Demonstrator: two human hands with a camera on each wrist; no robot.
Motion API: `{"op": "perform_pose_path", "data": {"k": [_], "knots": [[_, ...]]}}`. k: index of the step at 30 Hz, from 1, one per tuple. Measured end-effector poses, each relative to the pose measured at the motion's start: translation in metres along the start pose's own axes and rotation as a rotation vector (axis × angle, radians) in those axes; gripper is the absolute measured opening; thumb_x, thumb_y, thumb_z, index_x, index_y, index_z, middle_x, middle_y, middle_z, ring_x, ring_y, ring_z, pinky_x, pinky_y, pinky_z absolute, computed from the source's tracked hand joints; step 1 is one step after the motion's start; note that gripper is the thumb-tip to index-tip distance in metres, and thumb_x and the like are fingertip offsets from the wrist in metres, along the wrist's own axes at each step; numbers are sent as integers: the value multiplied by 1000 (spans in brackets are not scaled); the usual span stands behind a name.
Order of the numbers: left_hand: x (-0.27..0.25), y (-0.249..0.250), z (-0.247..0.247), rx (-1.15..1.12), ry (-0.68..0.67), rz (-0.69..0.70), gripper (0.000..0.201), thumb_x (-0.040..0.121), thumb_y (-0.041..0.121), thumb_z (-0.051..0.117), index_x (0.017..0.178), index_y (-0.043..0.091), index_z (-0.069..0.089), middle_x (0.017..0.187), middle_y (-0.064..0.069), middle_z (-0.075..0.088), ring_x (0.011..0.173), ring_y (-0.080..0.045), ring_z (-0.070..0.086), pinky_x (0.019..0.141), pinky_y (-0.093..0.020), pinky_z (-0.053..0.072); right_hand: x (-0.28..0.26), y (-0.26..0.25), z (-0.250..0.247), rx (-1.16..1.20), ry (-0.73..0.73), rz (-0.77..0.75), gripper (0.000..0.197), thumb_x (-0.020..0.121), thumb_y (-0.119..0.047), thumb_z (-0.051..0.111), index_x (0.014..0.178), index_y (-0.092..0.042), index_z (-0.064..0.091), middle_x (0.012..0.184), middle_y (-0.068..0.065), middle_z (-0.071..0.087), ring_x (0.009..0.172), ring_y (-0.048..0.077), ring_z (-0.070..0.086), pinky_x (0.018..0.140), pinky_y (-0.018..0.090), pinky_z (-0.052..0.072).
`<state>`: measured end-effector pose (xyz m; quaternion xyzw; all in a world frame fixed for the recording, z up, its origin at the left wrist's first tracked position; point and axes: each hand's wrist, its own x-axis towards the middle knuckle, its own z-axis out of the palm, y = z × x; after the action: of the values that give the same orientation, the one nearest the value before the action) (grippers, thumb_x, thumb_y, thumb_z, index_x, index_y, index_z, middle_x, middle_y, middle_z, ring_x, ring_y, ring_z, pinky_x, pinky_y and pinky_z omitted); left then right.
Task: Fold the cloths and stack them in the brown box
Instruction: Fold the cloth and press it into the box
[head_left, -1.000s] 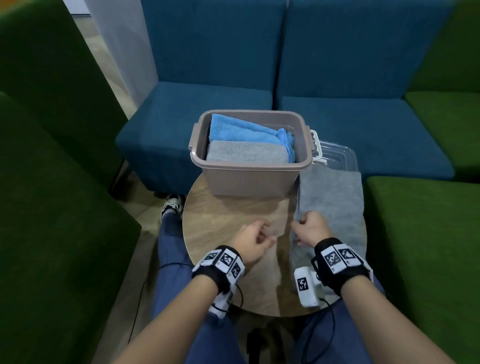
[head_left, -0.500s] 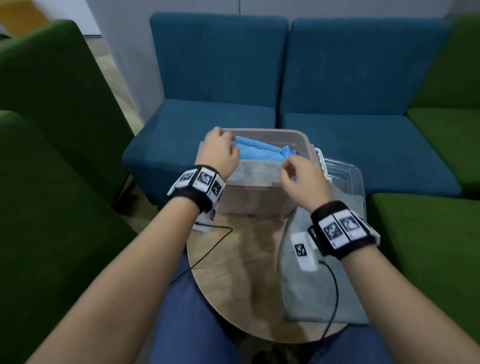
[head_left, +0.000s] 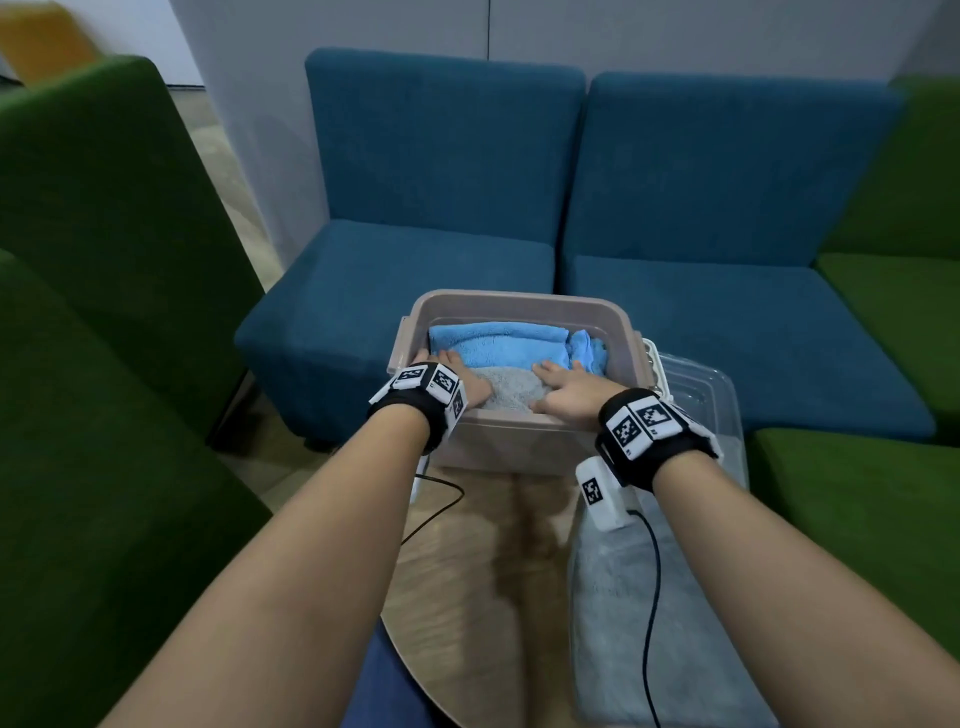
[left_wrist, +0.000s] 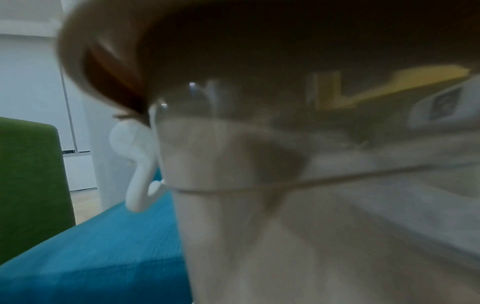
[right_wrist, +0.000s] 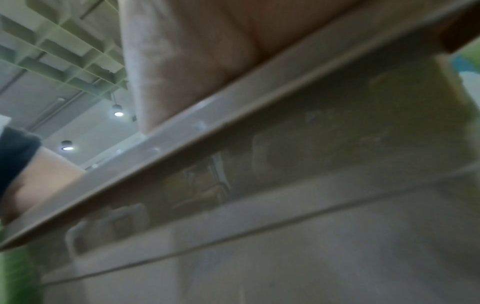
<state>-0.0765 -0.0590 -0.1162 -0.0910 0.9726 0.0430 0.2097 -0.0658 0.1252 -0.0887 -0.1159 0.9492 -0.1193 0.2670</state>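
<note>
The brown box (head_left: 519, 300) stands at the far side of the round wooden table (head_left: 488, 582). Inside it a folded blue cloth (head_left: 493, 340) lies at the back and a folded grey cloth (head_left: 511, 389) at the front. My left hand (head_left: 465, 382) and right hand (head_left: 563, 389) both rest flat on the grey cloth, fingers straight, wrists over the near rim. Another grey cloth (head_left: 654, 623) lies spread on the table's right side. The wrist views are blurred: the left shows the box wall (left_wrist: 259, 216), the right shows the box rim (right_wrist: 233, 133) from below.
A clear plastic lid (head_left: 701, 384) lies to the right of the box, partly under the spread grey cloth. Blue sofa seats (head_left: 415, 270) stand behind the table and green seats (head_left: 78, 364) on both sides. Black cables (head_left: 649, 597) hang from my wrists over the table.
Both hands lifted a folded grey cloth from the table's near side, carried it forward over the box, and now press it down inside. The head view has tilted up.
</note>
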Motion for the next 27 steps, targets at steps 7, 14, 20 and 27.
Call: {"op": "perform_pose_path", "data": {"k": [7, 14, 20, 27], "knots": [[-8, 5, -1, -41, 33, 10, 84, 92, 54, 32, 153, 3, 6, 160, -16, 12, 147, -30, 16, 119, -37, 10, -9, -2, 4, 102, 322, 12, 62, 82, -47, 60, 140, -35, 40, 151, 0, 25, 139, 24, 32, 112, 43, 23], [-21, 2, -7, -182, 183, 146, 91, 89, 49, 50, 154, 12, -2, 162, -13, -4, 149, -25, 3, 119, -38, 10, -12, -4, 3, 179, 288, 116, 67, 87, -50, 56, 146, -26, 37, 148, 9, 44, 133, 33, 42, 108, 40, 33], [-26, 1, -7, -174, 170, 158, 90, 89, 55, 47, 155, 19, -3, 162, -10, -8, 149, -24, -2, 119, -41, 8, -23, -4, 10, 336, 678, 79, 52, 81, -35, 63, 131, -20, 61, 126, 11, 64, 114, 31, 60, 97, 34, 48], [-26, 3, -11, -103, 102, 145, 87, 93, 59, 38, 154, 9, 2, 162, -11, 1, 149, -25, 5, 120, -41, 12, -12, -2, 11, 217, 492, 168, 48, 87, -37, 55, 129, -14, 52, 135, 11, 48, 118, 34, 53, 99, 41, 45]]}}
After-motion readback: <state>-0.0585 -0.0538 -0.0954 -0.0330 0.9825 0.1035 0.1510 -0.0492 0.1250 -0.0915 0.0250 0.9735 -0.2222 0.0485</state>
